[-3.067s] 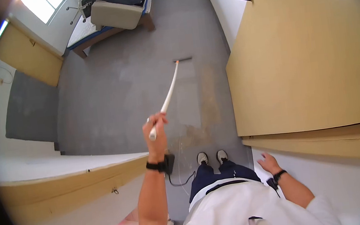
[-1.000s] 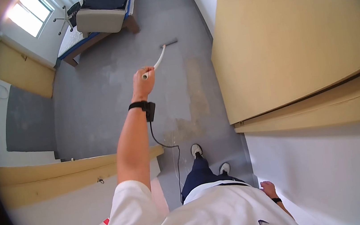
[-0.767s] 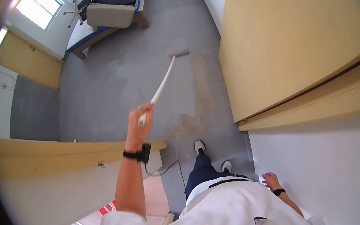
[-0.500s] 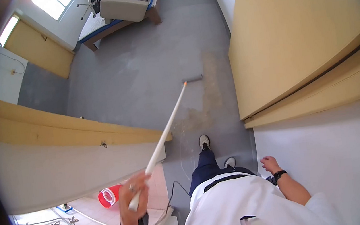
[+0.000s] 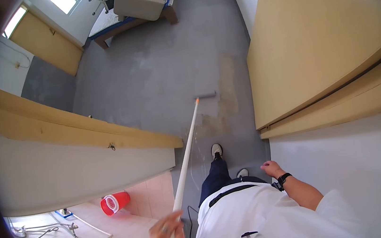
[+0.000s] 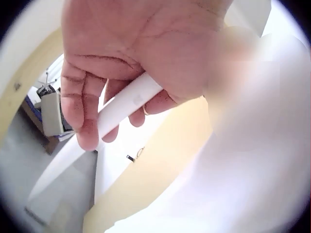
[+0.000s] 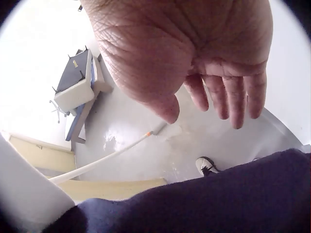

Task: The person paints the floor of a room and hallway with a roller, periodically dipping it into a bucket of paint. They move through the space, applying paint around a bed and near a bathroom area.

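Observation:
A paint roller with a long white pole (image 5: 186, 162) reaches from near the body out over the grey floor. My left hand (image 5: 167, 236) grips the pole close to its butt end, at the lower edge of the head view. In the left wrist view, fingers (image 6: 87, 121) curl around the pole (image 6: 129, 99). The dark grey roller head (image 5: 206, 95), joined by an orange tip, lies on the floor beside a brownish patch (image 5: 228, 86). My right hand (image 5: 271, 168) hangs at my side holding nothing, its fingers (image 7: 236, 102) loosely extended in the right wrist view.
A tan door (image 5: 324, 45) stands at the right, a tan-edged wall (image 5: 83, 137) at the left. Behind that wall, a red bucket (image 5: 123, 200) and hoses are on a tiled floor. A bed (image 5: 140, 23) with a chair stands far back. A cable (image 5: 191, 219) hangs near my left wrist.
My left hand first reached forward, then drew the pole back down toward my body. The roller head slid nearer my feet. One foot stepped forward. My right hand stays at my side.

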Available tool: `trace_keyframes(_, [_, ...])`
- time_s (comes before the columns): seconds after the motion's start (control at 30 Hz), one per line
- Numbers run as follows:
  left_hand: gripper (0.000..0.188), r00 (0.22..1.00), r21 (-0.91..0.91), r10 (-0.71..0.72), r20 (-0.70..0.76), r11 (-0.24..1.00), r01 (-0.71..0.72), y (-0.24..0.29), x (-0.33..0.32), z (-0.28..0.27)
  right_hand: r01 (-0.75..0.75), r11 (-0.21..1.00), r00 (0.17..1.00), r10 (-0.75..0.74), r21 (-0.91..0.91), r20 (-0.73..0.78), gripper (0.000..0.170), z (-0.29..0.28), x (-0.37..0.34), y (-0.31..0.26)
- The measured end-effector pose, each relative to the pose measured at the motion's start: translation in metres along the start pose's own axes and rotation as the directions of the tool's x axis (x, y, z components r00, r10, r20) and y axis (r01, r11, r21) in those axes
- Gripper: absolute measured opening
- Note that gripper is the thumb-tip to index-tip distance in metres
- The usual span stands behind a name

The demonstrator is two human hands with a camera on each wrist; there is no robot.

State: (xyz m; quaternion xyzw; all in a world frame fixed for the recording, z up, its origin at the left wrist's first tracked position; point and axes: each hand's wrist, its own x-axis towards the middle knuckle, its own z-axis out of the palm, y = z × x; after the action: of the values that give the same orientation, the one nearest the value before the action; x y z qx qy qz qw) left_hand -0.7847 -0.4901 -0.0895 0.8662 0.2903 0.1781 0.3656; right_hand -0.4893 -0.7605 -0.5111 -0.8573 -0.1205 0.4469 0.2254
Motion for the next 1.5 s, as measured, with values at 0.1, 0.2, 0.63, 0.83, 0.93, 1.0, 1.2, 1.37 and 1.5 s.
trace_keyframes(0.1, [0.008,0.994,-0.048,0.075,-0.075,0.996,-0.078,-0.038,0.056,0.059,-0.087,0.986,0.996,0.081,0.142,0.046,0.044,-0.008,-0.001,-0.001])
trace_keyframes(0.2, [0.015,0.997,-0.140,0.050,-0.067,0.988,-0.059,-0.080,0.143,0.096,-0.121,0.965,0.992,0.126,0.233,-0.008,0.035,-0.015,-0.008,0.019])
trace_keyframes(0.63, [0.028,0.965,0.038,-0.007,-0.262,0.999,0.018,-0.200,0.532,0.166,0.032,0.962,0.997,-0.051,-0.273,-0.063,0.020,0.011,-0.120,0.113])
trace_keyframes(0.83, [0.023,0.972,0.009,0.096,-0.215,0.995,-0.096,-0.217,0.496,0.157,-0.267,0.754,0.938,0.346,0.600,-0.019,0.032,0.016,-0.102,0.106])
trace_keyframes(0.93, [0.014,0.973,-0.039,0.134,-0.190,0.989,-0.144,-0.201,0.405,0.128,-0.402,0.712,0.891,0.449,0.575,0.067,0.039,-0.004,-0.076,0.087])
trace_keyframes(1.0, [0.010,0.969,-0.002,0.192,-0.158,0.981,-0.195,-0.181,0.332,0.101,-0.183,0.895,0.977,0.210,0.406,-0.023,0.040,0.001,-0.042,0.127])
trace_keyframes(1.2, [0.017,0.997,0.018,0.076,-0.014,0.997,-0.076,-0.094,0.133,0.010,-0.123,0.964,0.986,0.146,0.238,-0.084,0.038,-0.036,0.014,0.073])
trace_keyframes(1.37, [0.007,0.979,-0.032,-0.199,-0.034,0.980,0.198,-0.011,0.020,-0.055,-0.086,0.984,0.996,0.086,0.156,0.003,0.041,-0.052,0.016,-0.004])
trace_keyframes(1.5, [0.010,0.993,0.017,-0.111,0.046,0.994,0.110,0.042,-0.026,-0.092,0.040,0.997,0.999,-0.041,0.073,0.011,0.035,-0.021,0.045,0.010])
